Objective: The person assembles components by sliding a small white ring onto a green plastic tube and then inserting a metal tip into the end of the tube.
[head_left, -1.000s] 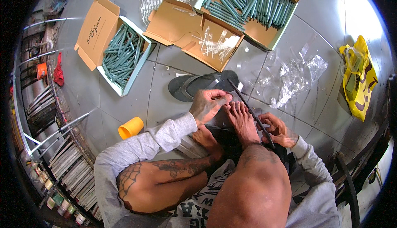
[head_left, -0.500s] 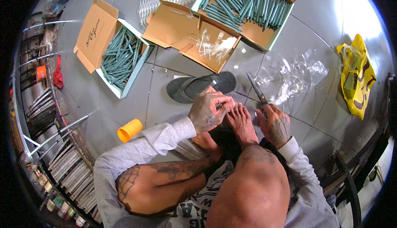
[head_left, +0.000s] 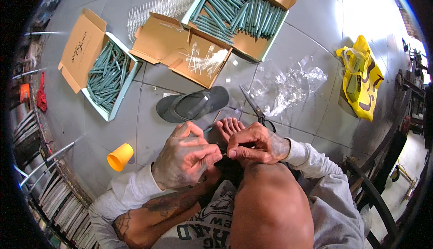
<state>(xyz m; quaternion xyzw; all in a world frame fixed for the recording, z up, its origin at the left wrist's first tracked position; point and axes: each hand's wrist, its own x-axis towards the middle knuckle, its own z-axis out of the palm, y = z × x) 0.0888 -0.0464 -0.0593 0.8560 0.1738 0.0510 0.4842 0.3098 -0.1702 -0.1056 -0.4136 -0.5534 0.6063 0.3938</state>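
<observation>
My left hand (head_left: 187, 155) is closed, its thumb and fingers pinched together above my lower leg. Beside its fingers shows a small teal tip (head_left: 208, 130); I cannot tell whether the hand holds it. My right hand (head_left: 259, 145) pinches thumb against index finger, almost meeting the left fingertips. Whatever lies between the fingers is too small and covered to make out. Black-handled scissors (head_left: 255, 106) lie on the floor just beyond my right hand, not touched. A dark flip-flop (head_left: 194, 104) lies past my left hand, with a clear scrap on it.
Slender teal sticks fill a left box (head_left: 108, 75) and a larger far box (head_left: 257, 16). Between them an open carton (head_left: 180, 53) holds clear strips. Around are spiky clear plastic (head_left: 158, 10), crumpled film (head_left: 293, 84), a yellow bag (head_left: 361, 80) and an orange cup (head_left: 120, 157).
My right hand has let go of the scissors and come over to my left hand. Both hands now meet nearer to me, above my leg. The whole view has shifted.
</observation>
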